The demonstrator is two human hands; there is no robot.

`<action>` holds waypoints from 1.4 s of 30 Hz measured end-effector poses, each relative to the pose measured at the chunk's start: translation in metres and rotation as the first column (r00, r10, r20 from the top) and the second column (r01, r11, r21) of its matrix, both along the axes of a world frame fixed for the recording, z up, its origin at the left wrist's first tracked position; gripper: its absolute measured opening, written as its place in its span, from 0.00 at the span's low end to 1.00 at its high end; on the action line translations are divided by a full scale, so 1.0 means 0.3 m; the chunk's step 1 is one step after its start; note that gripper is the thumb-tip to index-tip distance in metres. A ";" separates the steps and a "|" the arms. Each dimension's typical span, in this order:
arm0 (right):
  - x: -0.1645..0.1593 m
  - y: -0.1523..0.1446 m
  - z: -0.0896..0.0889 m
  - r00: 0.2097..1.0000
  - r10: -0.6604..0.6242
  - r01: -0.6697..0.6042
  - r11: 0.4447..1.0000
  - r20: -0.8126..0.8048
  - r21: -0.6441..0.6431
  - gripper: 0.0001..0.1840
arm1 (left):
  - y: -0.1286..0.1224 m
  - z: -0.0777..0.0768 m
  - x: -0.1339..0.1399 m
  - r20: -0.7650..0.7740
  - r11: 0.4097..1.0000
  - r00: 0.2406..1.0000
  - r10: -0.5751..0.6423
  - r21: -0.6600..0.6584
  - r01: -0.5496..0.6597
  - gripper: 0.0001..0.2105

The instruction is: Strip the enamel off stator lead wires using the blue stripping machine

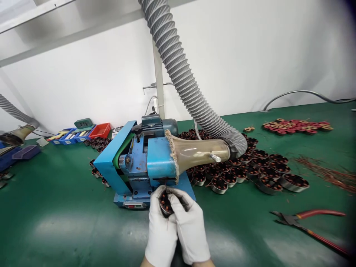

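Observation:
In the head view, my gloved left hand (160,226) is closed around a round motor stator (166,203) with black and copper-coloured windings, held tilted on its edge. My right hand (190,222), also in a white glove, is closed with its fingers pressed against the stator's right side. Any wire between the right fingertips is too small to make out. Both hands are just in front of the blue belt-driven machine (139,163), close below its hood. From the hood a translucent funnel (200,151) leads to a grey ribbed hose (180,63).
Many more stators (268,183) stand on the green table right of and behind the machine. Red-handled cutting pliers (294,218) lie at right, with loose copper wires (328,172) beyond. Pink rings (297,126) lie at back right. A red bin (100,130) stands at back left.

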State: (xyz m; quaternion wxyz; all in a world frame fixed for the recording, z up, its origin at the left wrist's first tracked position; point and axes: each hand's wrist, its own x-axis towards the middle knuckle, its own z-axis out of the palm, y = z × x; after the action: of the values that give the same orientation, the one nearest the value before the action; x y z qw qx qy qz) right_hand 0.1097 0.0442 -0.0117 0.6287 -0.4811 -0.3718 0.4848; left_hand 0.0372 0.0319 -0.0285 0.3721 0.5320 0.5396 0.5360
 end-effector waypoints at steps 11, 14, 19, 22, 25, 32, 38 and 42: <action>-0.001 0.038 0.030 1.000 -0.026 0.025 0.999 -0.018 -0.026 0.09 | 0.045 0.038 0.014 0.047 1.000 0.999 -0.019 -0.018 0.019 0.22; 0.000 0.014 0.031 0.999 -0.029 0.028 0.999 -0.026 -0.037 0.08 | 0.016 0.024 0.005 0.022 1.000 1.000 -0.004 -0.019 0.005 0.22; 0.013 -0.061 0.013 0.998 0.059 -0.058 0.995 -0.008 0.085 0.06 | -0.071 0.002 -0.046 -0.120 0.998 0.993 -0.009 0.054 0.016 0.26; 0.023 -0.081 0.024 0.998 0.043 -0.048 0.988 0.034 0.144 0.06 | -0.095 0.023 -0.061 -0.186 0.990 0.980 -0.067 0.107 0.088 0.24; 0.038 -0.065 0.055 0.994 0.052 -0.055 0.998 -0.091 -0.026 0.04 | -0.104 0.049 -0.046 -0.214 0.986 0.973 -0.086 0.124 0.114 0.18; 0.085 -0.011 0.109 0.745 0.069 -0.190 0.975 -0.663 -0.112 0.13 | -0.135 0.053 -0.041 -0.055 0.996 0.998 0.039 0.082 -0.035 0.24; 0.053 -0.050 0.145 0.897 0.259 -0.319 0.941 -0.359 -0.116 0.12 | -0.132 0.094 -0.053 -0.021 0.997 0.997 -0.076 0.033 0.077 0.21; 0.050 -0.019 0.137 0.767 0.210 -0.330 0.940 -0.607 -0.091 0.11 | -0.140 0.097 -0.041 -0.082 0.991 0.996 -0.031 0.128 0.042 0.20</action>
State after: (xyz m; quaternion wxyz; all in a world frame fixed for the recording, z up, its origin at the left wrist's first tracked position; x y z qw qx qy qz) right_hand 0.1247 0.0386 0.0295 0.5865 -0.3067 -0.1756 0.7288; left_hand 0.0250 -0.0101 0.0005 0.3247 0.5858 0.5085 0.5412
